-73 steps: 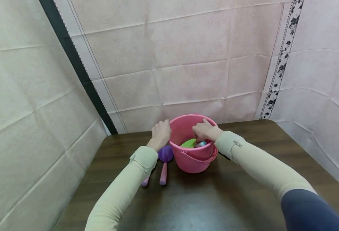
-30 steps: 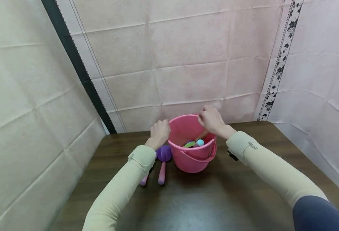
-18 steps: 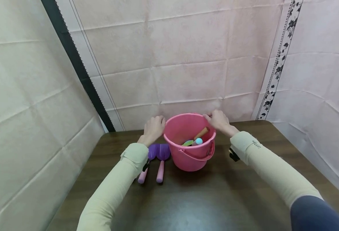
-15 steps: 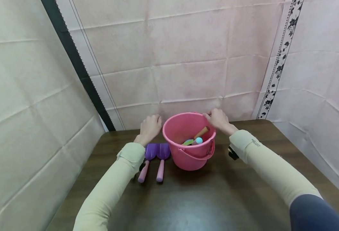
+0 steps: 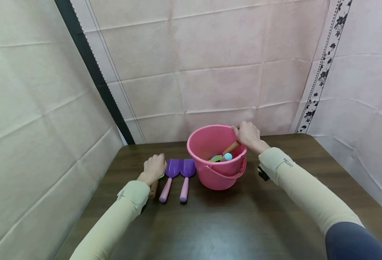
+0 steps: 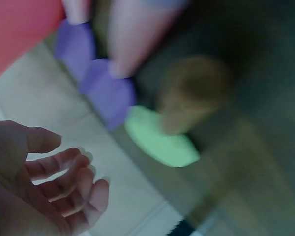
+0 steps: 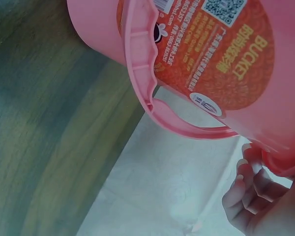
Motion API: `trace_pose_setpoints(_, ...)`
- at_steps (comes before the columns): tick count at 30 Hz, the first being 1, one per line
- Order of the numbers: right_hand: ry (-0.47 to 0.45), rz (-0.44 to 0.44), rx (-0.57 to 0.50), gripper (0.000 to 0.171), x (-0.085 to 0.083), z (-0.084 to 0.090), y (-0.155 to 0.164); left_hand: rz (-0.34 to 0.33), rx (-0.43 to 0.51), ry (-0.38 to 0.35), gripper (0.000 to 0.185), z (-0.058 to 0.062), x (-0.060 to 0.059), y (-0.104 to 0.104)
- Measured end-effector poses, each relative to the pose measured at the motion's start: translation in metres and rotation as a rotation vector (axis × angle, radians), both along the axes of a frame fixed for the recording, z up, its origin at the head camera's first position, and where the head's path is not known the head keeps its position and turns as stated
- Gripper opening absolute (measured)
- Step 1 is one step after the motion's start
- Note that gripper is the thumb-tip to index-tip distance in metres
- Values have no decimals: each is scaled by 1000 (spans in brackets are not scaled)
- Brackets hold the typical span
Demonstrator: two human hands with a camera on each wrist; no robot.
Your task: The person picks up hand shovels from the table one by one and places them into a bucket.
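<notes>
A pink bucket [image 5: 215,177] stands upright on the table, its handle hanging down at the front. My right hand [image 5: 248,135] grips its far right rim; the right wrist view shows curled fingers [image 7: 255,191] at that rim. Inside lie a wooden handle [image 5: 231,147], a green piece [image 5: 215,158] and a handle with a light-blue end [image 5: 228,156]. Left of the bucket, my left hand [image 5: 153,168] is over a green-headed tool [image 6: 160,140] with a brown handle, loosely curled and holding nothing. Beside it lie two purple toy shovels [image 5: 172,168] with pink handles.
The dark wooden table [image 5: 217,224] extends toward me and to both sides. Pale cloth [image 5: 210,83] hangs behind its far edge, with more cloth at the left and right. A printed label [image 7: 221,54] is on the bucket's side.
My right hand has come out of the bucket onto its rim. My left hand has left the bucket's left rim and moved left and nearer, over the green-headed tool.
</notes>
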State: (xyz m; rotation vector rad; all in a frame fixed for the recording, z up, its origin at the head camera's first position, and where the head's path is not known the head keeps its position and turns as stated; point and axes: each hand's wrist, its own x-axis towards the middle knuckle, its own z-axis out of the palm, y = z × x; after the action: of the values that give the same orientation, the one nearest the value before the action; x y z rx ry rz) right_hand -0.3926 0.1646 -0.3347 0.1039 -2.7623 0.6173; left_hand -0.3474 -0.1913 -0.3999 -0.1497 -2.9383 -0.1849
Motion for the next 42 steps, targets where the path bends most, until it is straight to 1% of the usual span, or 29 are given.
trace_pose_setpoints(3,-2,3,17,42,0,0,1,39,-69,-34,20,-18,9,-9)
trace_pose_setpoints(7,1,10,31,42,0,1,1,65,-131,-60,23,-36,21,-18)
trace_pose_setpoints(11,6,6,37,41,2,1,2,84,-121,-60,21,-47,28,-22)
trace_pose_setpoints(15,-2,6,40,43,3,0,2,108,-96,-78,26,-54,32,-24)
trace_pose_setpoints(19,-8,5,41,43,3,-1,2,108,-94,-77,28,-57,31,-23)
trace_pose_setpoints(23,-4,2,37,42,3,-2,1,97,-107,-59,26,-57,30,-23)
trace_pose_setpoints(26,5,4,33,41,2,-1,-1,102,-103,-54,25,-56,29,-23)
trace_pose_setpoints(33,8,10,30,41,3,-1,-4,111,-82,-74,25,-55,28,-25)
trace_pose_setpoints(39,7,15,24,40,3,-2,-1,117,-85,-78,25,-58,24,-25)
trace_pose_setpoints(42,6,9,24,40,5,-2,1,110,-84,-82,26,-57,22,-23)
